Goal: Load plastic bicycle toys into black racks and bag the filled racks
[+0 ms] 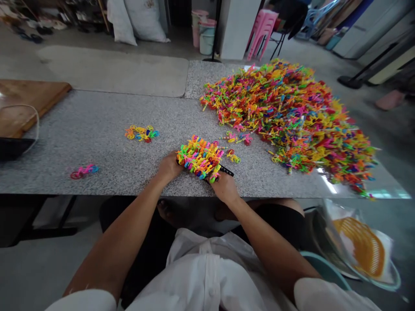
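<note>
A black perforated holder (227, 171) is between my two hands at the table's front edge. Tightly packed rows of small bright plastic pieces (200, 157) in yellow, orange, pink, green and blue cover most of it. My left hand (171, 167) is closed around its left end, fingers partly hidden. At the right end, my right hand (225, 186) grips it from below, close to the bare strip with holes. A few loose pieces (232, 156) lie just beyond the right hand. Left of the holder are a small cluster of pieces (142, 133) and a pink, red and blue one (84, 171).
A large heap of colourful plastic pieces (285, 116) covers the right of the speckled grey table (106, 112). On the left stands a wooden board (35, 101). A basin with an orange basket (361, 246) is at lower right. Pink stools (263, 30) stand behind.
</note>
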A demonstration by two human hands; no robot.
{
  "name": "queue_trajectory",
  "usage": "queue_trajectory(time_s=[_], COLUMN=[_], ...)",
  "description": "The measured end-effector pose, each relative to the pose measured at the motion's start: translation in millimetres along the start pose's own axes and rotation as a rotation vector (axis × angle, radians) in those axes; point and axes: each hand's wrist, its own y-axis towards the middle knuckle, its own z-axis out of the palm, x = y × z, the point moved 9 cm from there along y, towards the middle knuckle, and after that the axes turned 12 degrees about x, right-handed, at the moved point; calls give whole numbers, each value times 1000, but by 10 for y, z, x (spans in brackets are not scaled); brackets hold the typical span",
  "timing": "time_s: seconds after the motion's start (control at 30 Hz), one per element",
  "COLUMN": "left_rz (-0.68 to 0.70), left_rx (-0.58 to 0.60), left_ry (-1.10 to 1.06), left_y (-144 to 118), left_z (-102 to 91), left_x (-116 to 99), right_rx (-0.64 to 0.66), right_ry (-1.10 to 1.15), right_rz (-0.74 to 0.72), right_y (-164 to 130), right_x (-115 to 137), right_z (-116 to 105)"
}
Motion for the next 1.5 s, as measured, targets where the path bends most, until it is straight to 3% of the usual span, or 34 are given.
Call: queue_trajectory(time_s=[0.33, 0.83, 0.93, 1.0, 1.07, 1.2, 1.27, 1.37, 1.5], left_rz=[9, -16, -81, -109, -101, -77, -75, -71, -61], left_rx=[15, 29, 20, 29, 32, 25, 4, -26, -59], left_ry=[16, 90, 102, 113, 119, 106, 87, 70, 70], left_y=[20, 48, 40, 36, 33, 13, -6, -30, -39], left_z=[22, -26, -57, -66, -85, -161, -223, -306, -361], left_x=[18, 51, 78, 91, 92, 168, 250, 377, 475], right_rx=[67, 52, 97, 177, 191, -90, -127, -83, 19], right_ry=[-187, -135, -116, -78, -57, -152, -212, -266, -370], right_rz=[102, 40, -14, -87, -100, 133, 182, 70, -68], right_y=[4, -59, -48, 0, 107, 454, 653, 916, 1062], right_x=[88, 188, 234, 210, 52, -586, -769, -680, -309], right_z=[74, 57, 38, -40, -270, -1092, -1314, -1321, -1023])
